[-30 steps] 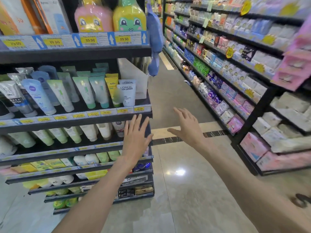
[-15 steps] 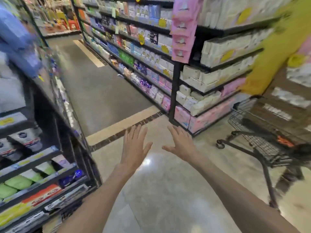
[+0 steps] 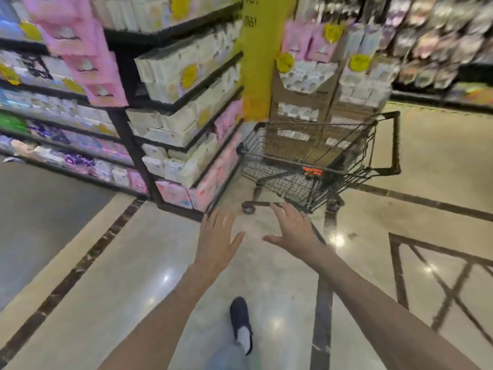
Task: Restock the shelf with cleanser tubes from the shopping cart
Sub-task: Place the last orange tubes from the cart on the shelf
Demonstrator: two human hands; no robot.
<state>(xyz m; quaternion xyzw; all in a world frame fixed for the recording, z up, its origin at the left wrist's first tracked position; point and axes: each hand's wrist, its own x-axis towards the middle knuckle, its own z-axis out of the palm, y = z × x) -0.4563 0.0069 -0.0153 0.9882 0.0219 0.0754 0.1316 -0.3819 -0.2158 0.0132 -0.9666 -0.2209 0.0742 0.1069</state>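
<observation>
A black wire shopping cart (image 3: pixel 314 166) stands ahead on the tiled floor, its handle at the right; something orange (image 3: pixel 312 171) shows inside, and I cannot make out any tubes in the blur. My left hand (image 3: pixel 217 240) is stretched forward with straight spread fingers and holds nothing. My right hand (image 3: pixel 292 228) reaches out beside it, fingers spread, empty, its fingertips just short of the cart's lower frame in the view. The cleanser shelf is out of view.
A black shelf unit (image 3: pixel 149 145) stacked with white and pink packs juts out left of the cart. A yellow pillar (image 3: pixel 256 57) and cardboard boxes (image 3: pixel 328 124) stand behind the cart. My dark shoe (image 3: pixel 240 321) steps on the glossy floor.
The view has swung right, away from the cleanser shelf, and the cart is now straight ahead and nearer. Both hands stay open and empty, held out in front.
</observation>
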